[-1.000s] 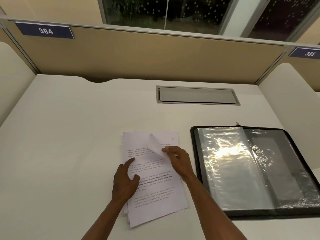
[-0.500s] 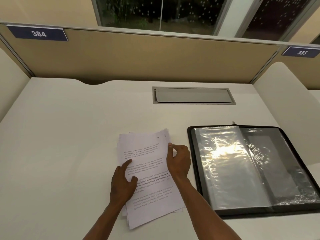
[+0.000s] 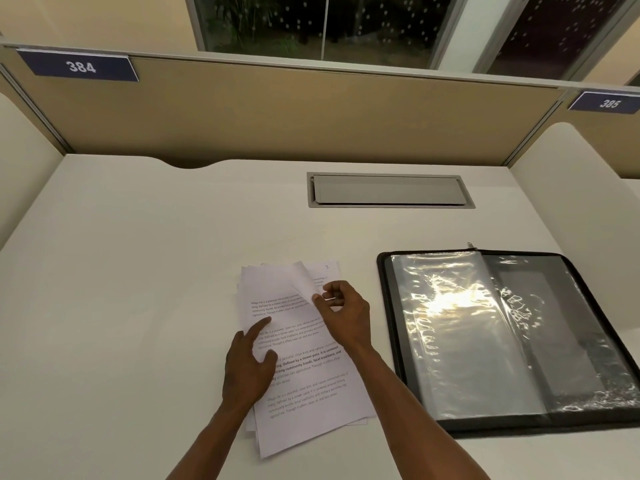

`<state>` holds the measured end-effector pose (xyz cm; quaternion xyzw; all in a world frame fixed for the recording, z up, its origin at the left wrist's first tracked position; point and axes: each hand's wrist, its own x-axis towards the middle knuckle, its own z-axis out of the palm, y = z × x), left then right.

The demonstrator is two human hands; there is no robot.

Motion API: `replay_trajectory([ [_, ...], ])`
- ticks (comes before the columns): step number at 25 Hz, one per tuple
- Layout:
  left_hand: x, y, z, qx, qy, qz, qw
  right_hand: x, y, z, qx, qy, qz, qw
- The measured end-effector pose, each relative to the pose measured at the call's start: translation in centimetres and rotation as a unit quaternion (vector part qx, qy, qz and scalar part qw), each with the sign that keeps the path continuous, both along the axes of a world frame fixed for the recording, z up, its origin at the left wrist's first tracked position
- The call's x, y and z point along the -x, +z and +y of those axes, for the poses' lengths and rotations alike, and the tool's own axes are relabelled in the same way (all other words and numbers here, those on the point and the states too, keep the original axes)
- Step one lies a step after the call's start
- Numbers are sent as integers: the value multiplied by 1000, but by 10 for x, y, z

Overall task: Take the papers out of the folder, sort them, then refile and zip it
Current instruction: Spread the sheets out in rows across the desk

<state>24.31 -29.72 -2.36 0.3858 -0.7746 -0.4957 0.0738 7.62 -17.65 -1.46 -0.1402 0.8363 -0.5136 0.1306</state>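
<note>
Left hand (image 3: 247, 367) flat on papers (image 3: 304, 362), fingers straight, pressing. Right hand (image 3: 344, 315) pinches top sheet's (image 3: 304, 282) curled upper corner between thumb and fingers.

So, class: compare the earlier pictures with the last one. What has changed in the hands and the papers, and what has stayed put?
The right hand, which half a second ago rested at the stack's right edge with the top sheet flat, now pinches that sheet's upper right corner and curls it up, uncovering a page numbered 3. The left hand still presses the papers down. The open folder has not moved.
</note>
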Motion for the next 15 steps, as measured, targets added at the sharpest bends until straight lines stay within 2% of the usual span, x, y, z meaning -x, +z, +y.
replay_trajectory([
  [4,10,14,5,-76,48,-2,996,-9,0,-2,1,40,-31,999],
  [9,21,32,6,-165,83,-12,983,-29,0,-12,-3,72,-4,997],
  [15,16,9,-4,-248,136,8,959,-30,-4,-12,-12,91,-20,996],
])
